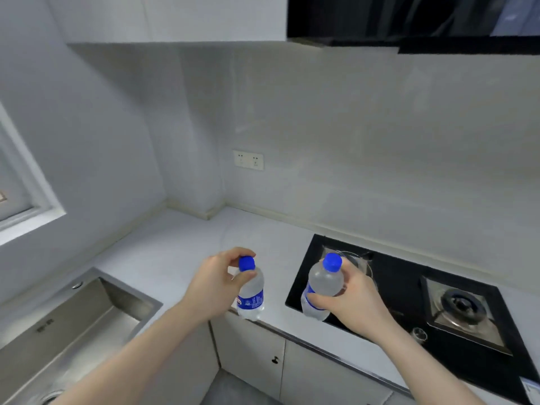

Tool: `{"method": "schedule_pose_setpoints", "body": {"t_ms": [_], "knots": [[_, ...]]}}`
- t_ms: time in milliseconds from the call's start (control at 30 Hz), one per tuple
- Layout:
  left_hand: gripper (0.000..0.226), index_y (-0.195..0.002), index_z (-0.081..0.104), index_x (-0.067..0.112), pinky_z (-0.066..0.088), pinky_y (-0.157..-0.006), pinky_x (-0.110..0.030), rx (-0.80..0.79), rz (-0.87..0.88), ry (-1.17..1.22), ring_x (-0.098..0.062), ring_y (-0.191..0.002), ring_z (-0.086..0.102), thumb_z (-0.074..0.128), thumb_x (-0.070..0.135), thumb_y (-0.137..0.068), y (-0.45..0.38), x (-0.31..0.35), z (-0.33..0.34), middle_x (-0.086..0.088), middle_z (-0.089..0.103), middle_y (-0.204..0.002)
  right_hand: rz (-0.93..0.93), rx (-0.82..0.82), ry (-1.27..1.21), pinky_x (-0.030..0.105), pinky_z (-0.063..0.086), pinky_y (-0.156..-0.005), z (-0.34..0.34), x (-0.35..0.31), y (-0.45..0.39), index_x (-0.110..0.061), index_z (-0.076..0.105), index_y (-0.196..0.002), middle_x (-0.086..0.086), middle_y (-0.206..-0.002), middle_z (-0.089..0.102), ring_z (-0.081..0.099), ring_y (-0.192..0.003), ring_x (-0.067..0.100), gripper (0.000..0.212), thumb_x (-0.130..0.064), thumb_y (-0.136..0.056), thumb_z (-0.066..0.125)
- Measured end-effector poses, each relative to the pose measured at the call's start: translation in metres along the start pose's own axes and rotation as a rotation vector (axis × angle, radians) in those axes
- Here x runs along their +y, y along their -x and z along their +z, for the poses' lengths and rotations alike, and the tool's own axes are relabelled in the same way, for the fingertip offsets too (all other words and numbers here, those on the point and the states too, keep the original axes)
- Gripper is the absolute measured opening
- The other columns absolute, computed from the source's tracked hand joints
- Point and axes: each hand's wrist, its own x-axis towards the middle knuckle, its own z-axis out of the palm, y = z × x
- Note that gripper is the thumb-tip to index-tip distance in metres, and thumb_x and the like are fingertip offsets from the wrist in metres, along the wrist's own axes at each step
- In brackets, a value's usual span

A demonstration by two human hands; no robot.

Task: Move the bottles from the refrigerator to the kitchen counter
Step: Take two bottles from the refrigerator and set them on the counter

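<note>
Two clear bottles with blue caps are in our hands above the front edge of the white counter (175, 247). Our left hand (214, 283) pinches the left bottle (251, 296) at its neck, thumb and fingers closed just under and around the blue cap (247, 263); this bottle hangs nearly upright, and its base is at the counter's front edge, though we cannot tell whether it touches the surface. Our right hand (350, 302) is wrapped around the body of the right bottle (323, 287), thumb across the lower front, fingers behind. That bottle tilts, its cap (332, 262) leaning toward the right, and it sits over the left front corner of the black gas hob (409, 287). The two bottles are near each other but apart.

To our left a steel sink (73, 317) is set into the counter. A double wall socket (248, 160) sits on the backsplash behind. White cabinet doors (263, 355) run below the counter, and a dark range hood (409, 19) hangs above the hob.
</note>
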Motion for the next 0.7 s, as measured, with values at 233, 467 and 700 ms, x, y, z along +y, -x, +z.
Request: {"method": "schedule_pose_setpoints", "body": {"t_ms": [233,467,700], "knots": [[0.025,-0.114,0.066,0.041,0.054,-0.082,-0.028,0.127,-0.171,-0.061,-0.001,-0.088,0.067,0.069,0.027,-0.093,0.02,-0.093,-0.078,0.028,0.066,-0.101,-0.045,-0.173,0.011,0.019,0.053,-0.068,0.109,-0.054,-0.043,-0.035,0.065,-0.097,-0.013,-0.091,0.072,0.068,-0.081,0.005,0.041,-0.032,-0.065,0.091],[0.025,-0.112,0.064,0.041,0.053,-0.081,-0.028,0.259,-0.329,-0.09,-0.004,-0.091,0.062,0.069,0.027,-0.093,0.018,-0.167,-0.12,0.023,0.064,-0.098,-0.169,-0.326,0.057,0.019,0.046,-0.079,0.185,-0.087,-0.105,-0.042,0.063,-0.104,-0.017,-0.112,0.059,0.061,-0.102,0.001,0.047,-0.031,-0.067,0.091],[0.025,-0.11,0.065,0.042,0.057,-0.082,-0.036,0.317,-0.436,-0.173,-0.005,-0.092,0.063,0.071,0.031,-0.088,-0.018,-0.23,-0.142,0.017,0.067,-0.099,-0.237,-0.421,0.059,0.03,0.054,-0.09,0.253,-0.093,-0.188,-0.043,0.061,-0.114,-0.021,-0.115,0.059,0.061,-0.106,0.003,0.06,-0.035,-0.063,0.091]]}}
